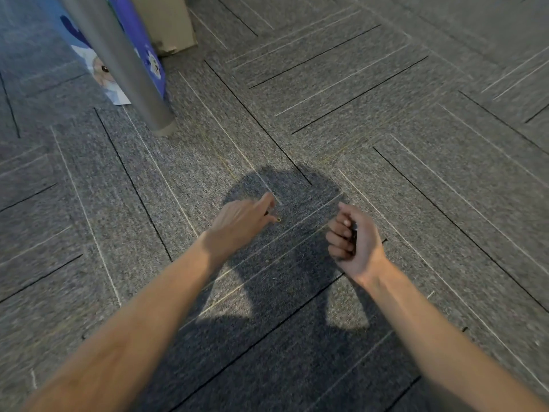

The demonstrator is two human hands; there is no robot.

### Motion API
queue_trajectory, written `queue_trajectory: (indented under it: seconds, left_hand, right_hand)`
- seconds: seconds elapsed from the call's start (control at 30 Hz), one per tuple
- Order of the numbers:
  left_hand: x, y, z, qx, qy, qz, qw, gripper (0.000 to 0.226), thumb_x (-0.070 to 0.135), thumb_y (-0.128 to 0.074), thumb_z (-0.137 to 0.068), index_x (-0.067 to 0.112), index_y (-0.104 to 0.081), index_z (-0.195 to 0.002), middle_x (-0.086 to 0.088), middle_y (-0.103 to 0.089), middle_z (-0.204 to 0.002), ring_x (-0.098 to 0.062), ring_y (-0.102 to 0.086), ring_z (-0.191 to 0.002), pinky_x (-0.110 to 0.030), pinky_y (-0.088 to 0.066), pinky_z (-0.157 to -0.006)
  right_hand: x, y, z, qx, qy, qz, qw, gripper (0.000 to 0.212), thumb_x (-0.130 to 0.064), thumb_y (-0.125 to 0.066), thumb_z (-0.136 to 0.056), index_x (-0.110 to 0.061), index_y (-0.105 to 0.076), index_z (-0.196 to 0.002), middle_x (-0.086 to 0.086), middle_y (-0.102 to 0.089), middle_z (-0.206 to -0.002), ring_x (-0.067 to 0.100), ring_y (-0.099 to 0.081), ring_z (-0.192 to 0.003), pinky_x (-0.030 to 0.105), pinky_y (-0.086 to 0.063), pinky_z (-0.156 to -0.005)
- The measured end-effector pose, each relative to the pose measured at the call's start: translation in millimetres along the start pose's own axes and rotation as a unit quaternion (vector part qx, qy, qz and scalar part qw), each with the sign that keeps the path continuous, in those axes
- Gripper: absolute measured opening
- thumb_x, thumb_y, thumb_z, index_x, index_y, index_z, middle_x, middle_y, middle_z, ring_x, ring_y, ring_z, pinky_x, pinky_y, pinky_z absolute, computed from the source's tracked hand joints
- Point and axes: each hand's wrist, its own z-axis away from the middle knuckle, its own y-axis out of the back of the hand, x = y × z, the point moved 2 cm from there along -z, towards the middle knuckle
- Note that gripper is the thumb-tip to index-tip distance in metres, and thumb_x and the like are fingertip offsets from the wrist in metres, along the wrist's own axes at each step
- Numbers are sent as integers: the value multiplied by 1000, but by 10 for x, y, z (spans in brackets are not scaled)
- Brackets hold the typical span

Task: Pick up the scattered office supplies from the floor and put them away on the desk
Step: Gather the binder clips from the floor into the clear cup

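Left hand [237,224]: stretched low over the grey patterned carpet floor [386,129], fingers pinched narrow at a small yellowish ring-like item [278,219], too small to identify; whether it is lifted off the carpet cannot be told.
Right hand [353,240]: curled into a fist around a small dark object [354,234], mostly hidden.
Grey metal desk leg [118,63]: upper left, standing on the carpet.
Blue cartoon-printed bag [142,46]: behind the leg.

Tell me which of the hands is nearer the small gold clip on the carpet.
Left. The left hand has its fingertips right at the small gold clip; the right hand is curled shut off to the clip's right, clearly apart.
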Motion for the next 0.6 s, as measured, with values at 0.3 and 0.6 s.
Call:
queue_trajectory:
  seconds: [0.3, 0.6]
  left_hand:
    - [-2, -55, -15, -29, -25, -12, 999, 23, 38, -35, -100, 19, -46, -107, 10, -46, -69, -3, -39, -51, -14, -29, -44]
    - [159, 259, 462, -27, 109, 337, 935, 23, 18, -32, -100, 19, -43, -79, -1, -51, -65, -6, -45, -47, -19, -39, -45]
  right_hand:
    - [-71, 127, 10, 36, -20, 12, 999, 38, -27, -49, -93, -28, -29, -60, -9, -23, -54, 9, -16, -43, 22, -12, -37]
    - [-1, -373, 283, 26, 146, 493, 857, 47, -13, -47, -95, -18, -38, -50, -10, -30, -39, 3, -21, -34, 14, -19, -38]
